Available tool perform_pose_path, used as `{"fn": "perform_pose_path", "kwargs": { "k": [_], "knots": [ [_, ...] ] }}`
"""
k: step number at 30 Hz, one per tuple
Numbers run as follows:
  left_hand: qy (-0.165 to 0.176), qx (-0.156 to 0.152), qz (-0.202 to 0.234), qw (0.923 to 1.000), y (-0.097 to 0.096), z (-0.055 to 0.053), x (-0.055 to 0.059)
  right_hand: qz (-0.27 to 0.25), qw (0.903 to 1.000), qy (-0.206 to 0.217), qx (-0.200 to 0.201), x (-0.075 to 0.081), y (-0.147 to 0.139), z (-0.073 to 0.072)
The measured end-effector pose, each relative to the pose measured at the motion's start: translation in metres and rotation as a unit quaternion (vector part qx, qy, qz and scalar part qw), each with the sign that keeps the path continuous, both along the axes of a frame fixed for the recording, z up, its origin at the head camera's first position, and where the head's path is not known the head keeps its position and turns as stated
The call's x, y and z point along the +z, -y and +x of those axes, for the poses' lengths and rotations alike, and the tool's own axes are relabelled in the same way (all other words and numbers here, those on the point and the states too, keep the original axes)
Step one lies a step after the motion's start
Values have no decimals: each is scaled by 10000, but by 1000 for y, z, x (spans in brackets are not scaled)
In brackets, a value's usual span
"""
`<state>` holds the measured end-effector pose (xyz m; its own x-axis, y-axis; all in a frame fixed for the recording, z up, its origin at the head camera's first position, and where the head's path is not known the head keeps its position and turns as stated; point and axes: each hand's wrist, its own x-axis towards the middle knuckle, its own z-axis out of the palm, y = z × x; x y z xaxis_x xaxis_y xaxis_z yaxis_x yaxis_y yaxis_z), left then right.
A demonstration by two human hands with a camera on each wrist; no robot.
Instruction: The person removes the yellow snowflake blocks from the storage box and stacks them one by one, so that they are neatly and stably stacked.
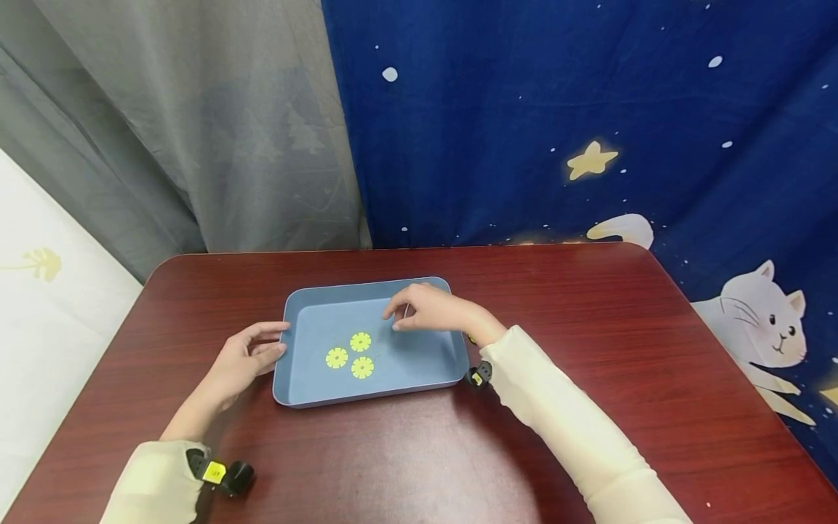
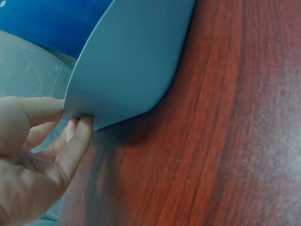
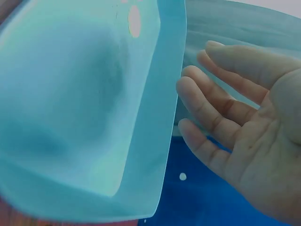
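A shallow blue-grey tray sits on the table, with three yellow notched plastic discs lying flat in its left half: one disc behind, another to the left and a third nearest me. My left hand has its fingertips against the tray's left end; in the left wrist view they meet the outer wall near a corner. Over the tray's right half is my right hand, fingers loosely bent and nothing between them. The right wrist view also shows those fingers bare.
The dark red wooden table runs out on both sides of the tray. Beside the tray's right end, a small yellow piece peeks out, mostly hidden by my right wrist. A grey curtain and a blue starry curtain hang behind the table.
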<state>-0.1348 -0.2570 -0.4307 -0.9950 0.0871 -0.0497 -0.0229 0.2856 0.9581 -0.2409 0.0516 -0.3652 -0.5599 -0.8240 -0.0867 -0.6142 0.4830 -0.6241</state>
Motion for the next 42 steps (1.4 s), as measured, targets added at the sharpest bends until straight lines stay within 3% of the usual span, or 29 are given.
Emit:
{"fn": "perform_pose_path", "kwargs": {
  "k": [23, 29, 42],
  "knots": [
    [6, -2, -19, 10000, 0, 2, 1, 420, 9968, 494, 472, -13, 55, -17],
    [55, 10, 43, 10000, 0, 1, 0, 595, 9938, 848, 407, -19, 63, -21],
    [65, -17, 47, 10000, 2, 0, -1, 1023, 9909, 829, 296, -27, 75, -22]
  ]
}}
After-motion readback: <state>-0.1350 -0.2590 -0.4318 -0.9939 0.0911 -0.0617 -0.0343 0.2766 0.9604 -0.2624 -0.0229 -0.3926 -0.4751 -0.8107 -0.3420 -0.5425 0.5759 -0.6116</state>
